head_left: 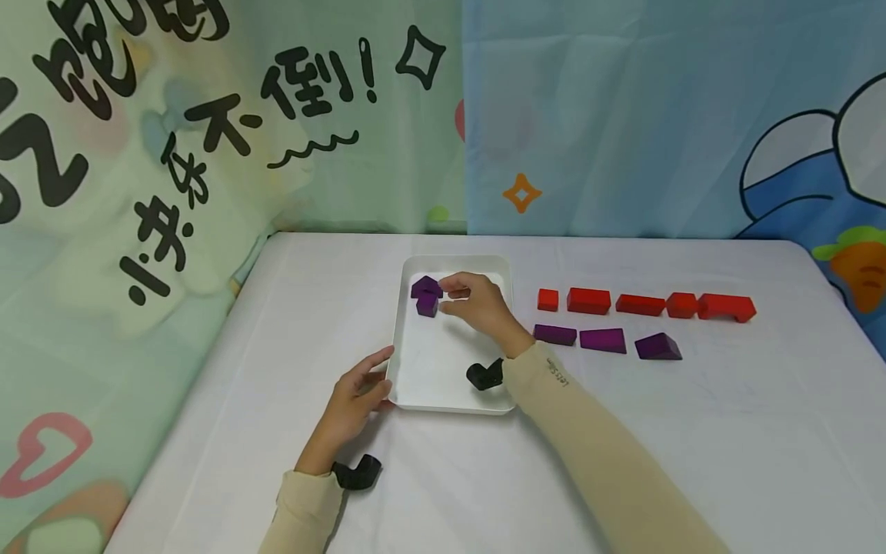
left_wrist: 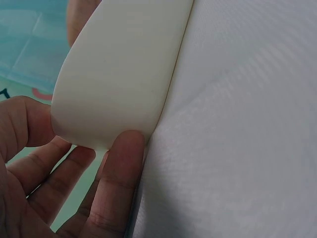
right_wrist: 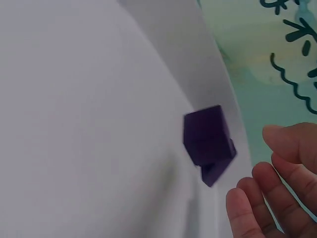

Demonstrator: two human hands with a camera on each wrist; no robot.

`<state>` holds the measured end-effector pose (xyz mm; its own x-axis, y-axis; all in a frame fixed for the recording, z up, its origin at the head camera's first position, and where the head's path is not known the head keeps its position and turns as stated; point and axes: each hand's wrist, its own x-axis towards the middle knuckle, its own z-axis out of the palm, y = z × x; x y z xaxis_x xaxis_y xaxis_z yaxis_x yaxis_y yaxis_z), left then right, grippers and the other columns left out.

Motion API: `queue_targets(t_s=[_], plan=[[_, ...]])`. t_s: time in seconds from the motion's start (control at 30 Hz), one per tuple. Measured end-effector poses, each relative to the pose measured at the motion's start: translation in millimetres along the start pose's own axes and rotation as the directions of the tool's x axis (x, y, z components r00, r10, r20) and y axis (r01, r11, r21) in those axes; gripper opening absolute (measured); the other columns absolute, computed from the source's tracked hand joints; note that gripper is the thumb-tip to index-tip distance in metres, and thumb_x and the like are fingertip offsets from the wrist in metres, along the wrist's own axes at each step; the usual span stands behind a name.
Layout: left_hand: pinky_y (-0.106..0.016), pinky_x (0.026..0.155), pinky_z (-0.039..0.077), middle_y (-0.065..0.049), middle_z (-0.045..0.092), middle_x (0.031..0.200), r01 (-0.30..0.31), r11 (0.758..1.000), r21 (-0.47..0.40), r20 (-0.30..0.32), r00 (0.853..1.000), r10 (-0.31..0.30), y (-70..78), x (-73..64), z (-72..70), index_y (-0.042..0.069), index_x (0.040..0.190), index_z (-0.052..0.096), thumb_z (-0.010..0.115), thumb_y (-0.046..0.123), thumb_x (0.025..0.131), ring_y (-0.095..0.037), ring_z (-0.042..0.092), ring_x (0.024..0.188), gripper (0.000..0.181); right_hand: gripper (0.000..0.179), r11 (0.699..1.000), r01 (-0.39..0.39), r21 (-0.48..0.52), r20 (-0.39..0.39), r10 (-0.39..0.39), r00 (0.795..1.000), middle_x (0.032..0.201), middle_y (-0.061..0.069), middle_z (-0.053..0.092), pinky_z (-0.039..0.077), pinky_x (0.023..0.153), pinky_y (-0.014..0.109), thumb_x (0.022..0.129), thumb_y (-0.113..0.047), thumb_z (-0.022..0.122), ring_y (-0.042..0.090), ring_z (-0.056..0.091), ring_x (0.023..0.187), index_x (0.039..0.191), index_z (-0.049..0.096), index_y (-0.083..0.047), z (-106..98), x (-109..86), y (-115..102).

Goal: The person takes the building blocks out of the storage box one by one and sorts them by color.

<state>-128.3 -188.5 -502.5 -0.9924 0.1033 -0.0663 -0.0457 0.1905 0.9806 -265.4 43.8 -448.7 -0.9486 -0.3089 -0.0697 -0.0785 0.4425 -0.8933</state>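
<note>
My left hand (head_left: 351, 405) holds the near left corner of a white tray (head_left: 450, 402). In the left wrist view, the thumb rests at the tray's rim and a fingertip lies low on its outer wall (left_wrist: 124, 69). Over the tray's far part, my right hand (head_left: 479, 305) is held with fingers apart and nothing between them. Just left of it are two purple blocks, one roof-shaped (head_left: 424, 285) and one smaller (head_left: 427, 305), sitting against each other inside the tray. In the right wrist view, a gap separates the purple blocks (right_wrist: 208, 136) from the fingers.
Right of the tray, a row of several red blocks (head_left: 589, 301) lies on the white-covered table (head_left: 692, 431). Nearer me are three purple blocks (head_left: 602, 340), the closest beside my right wrist. Black wrist mounts (head_left: 358, 472) show at both cuffs. Printed curtains (head_left: 595, 115) hang behind.
</note>
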Motion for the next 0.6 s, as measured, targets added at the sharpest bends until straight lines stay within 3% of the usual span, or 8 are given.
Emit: queue_targets(t_s=[0.23, 0.43, 0.6], plan=[[-0.037, 0.083, 0.067, -0.036, 0.063, 0.135, -0.015, 1.0, -0.002, 0.005, 1.0, 0.015, 2.8, -0.3, 0.2, -0.006, 0.155, 0.052, 0.058, -0.007, 0.103, -0.045, 0.066, 0.121, 0.052, 0.044, 0.996, -0.059, -0.068, -0.029, 0.058, 0.998, 0.135, 0.023, 0.07, 0.053, 0.111, 0.043, 0.094, -0.005, 0.078, 0.037, 0.064, 0.127, 0.135, 0.068, 0.007, 21, 11.5, 3], [-0.04, 0.083, 0.068, -0.037, 0.062, 0.137, -0.031, 1.0, -0.006, 0.012, 0.999, 0.031, 4.7, -1.2, 0.0, -0.008, 0.155, 0.051, 0.058, -0.007, 0.104, -0.048, 0.065, 0.123, 0.051, 0.04, 0.986, -0.033, -0.163, -0.099, 0.017, 0.995, 0.119, 0.022, 0.074, 0.054, 0.105, 0.043, 0.091, -0.005, 0.082, 0.035, 0.067, 0.114, 0.127, 0.072, 0.008, 31, 14.5, 5], [-0.041, 0.083, 0.068, -0.037, 0.062, 0.137, -0.029, 1.0, -0.008, 0.013, 1.0, 0.029, 4.3, -1.7, -0.4, -0.009, 0.155, 0.051, 0.058, -0.008, 0.104, -0.048, 0.065, 0.124, 0.051, 0.035, 0.984, -0.02, -0.177, -0.11, 0.001, 0.994, 0.113, 0.022, 0.075, 0.055, 0.101, 0.045, 0.091, -0.004, 0.082, 0.036, 0.069, 0.109, 0.124, 0.074, 0.008, 32, 12.9, 3]])
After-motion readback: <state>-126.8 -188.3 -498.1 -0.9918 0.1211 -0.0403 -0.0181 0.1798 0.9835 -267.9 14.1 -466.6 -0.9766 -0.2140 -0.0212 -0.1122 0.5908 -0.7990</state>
